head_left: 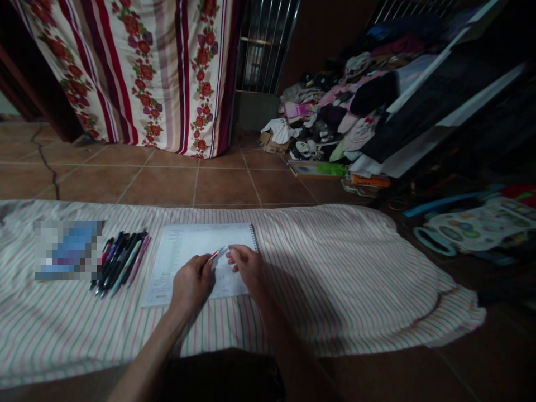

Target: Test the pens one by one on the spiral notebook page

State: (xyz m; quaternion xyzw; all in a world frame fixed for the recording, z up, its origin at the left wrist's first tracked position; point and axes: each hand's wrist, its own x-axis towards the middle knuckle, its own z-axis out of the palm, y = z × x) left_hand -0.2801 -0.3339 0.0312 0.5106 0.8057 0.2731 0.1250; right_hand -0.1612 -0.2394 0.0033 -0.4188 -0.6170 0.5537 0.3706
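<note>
A spiral notebook (184, 245) lies open on a striped cloth (335, 268) spread over the floor. My left hand (191, 283) is closed around a pen (216, 254) with a red part, held over the page. Fingers curled, my right hand (247, 267) pinches the pen's other end, just above the paper. Both hands hover over the lower right part of the notebook. A row of several pens (121, 261) lies on the cloth to the left of the notebook.
A blurred blue item (69, 249) sits left of the pens. Brown floor tiles (218, 181) run behind the cloth to a floral curtain (142, 67). A heap of clothes and clutter (335, 117) fills the right; a toy board (473, 229) lies beside the cloth.
</note>
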